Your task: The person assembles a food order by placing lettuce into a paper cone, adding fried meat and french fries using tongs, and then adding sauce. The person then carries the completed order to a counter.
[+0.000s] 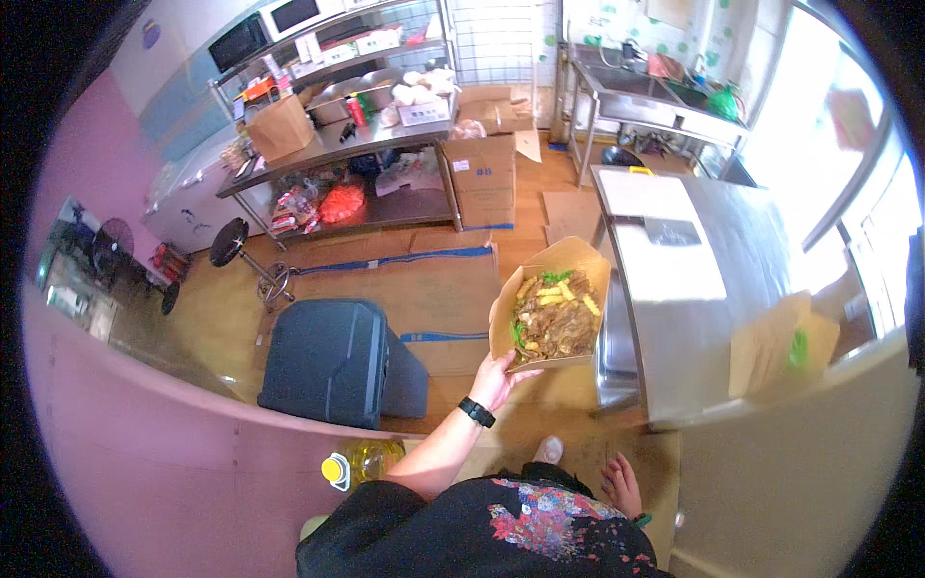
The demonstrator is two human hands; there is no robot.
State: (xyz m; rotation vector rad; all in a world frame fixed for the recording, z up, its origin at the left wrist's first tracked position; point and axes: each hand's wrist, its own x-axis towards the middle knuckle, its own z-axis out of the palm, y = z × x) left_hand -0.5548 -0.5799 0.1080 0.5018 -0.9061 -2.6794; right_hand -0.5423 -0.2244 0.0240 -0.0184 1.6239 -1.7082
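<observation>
A brown cardboard takeaway box (505, 318) is held out in front of me by my left hand (497, 381), whose fingers close on its near lower edge. Inside lies cooked meat (568, 329) with yellow fries and some green leaves on top; the flap of the box stands up at the far side. My left wrist wears a black watch. Low beside my body hangs my right hand (622, 485), its fingers loosely apart and holding nothing.
To the right stands a steel table (747, 226) with white cutting boards (674, 275) and a cleaver (673, 232). A dark lidded bin (323, 361) and an oil jug (371, 460) are on the left. Farther off are a stool (231, 243), a loaded steel bench (347, 149) and a sink (626, 82).
</observation>
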